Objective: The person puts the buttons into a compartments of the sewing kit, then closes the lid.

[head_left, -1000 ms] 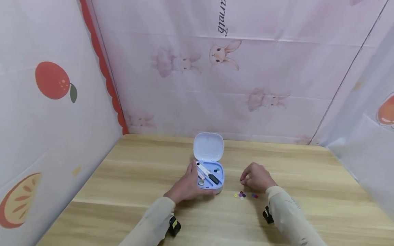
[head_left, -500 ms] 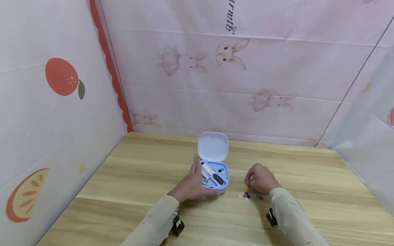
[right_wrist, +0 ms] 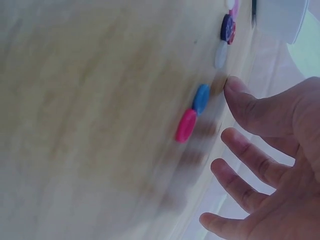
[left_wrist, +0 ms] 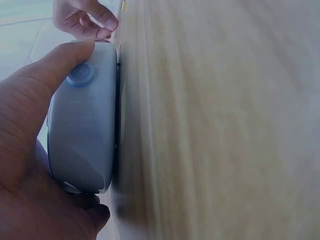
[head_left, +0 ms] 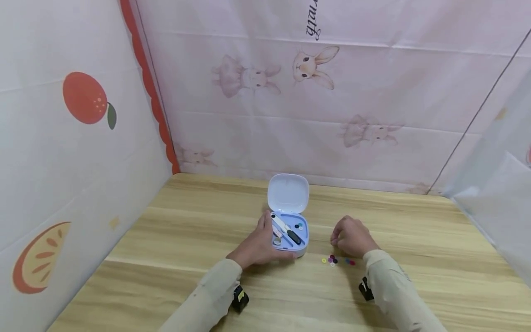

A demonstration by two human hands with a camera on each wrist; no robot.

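My left hand [head_left: 259,244] grips a light blue box [head_left: 304,244] at its left side and front, with the lid [head_left: 288,193] raised. The left wrist view shows the thumb on the front wall beside a round blue knob [left_wrist: 80,75]. Within the box lie a slim white tool with a black handle [head_left: 293,237], a small round silver item [head_left: 276,241] and several small buttons [head_left: 299,226]. My right hand [head_left: 352,237] is low at the table, thumb and forefinger together; whether they pinch a button is hidden. Beside it lie a blue button [right_wrist: 201,99] and a pink button [right_wrist: 186,126].
Several more loose buttons, among them a yellow button [head_left: 324,261] and a dark button [right_wrist: 227,27], lie on the wooden table [head_left: 199,221] between the box and my right sleeve. A printed cloth wall [head_left: 249,152] stands behind the table.
The head view has shifted, so everything sits a little differently in the frame. Both hands keep nearly the same places by the box and the buttons.
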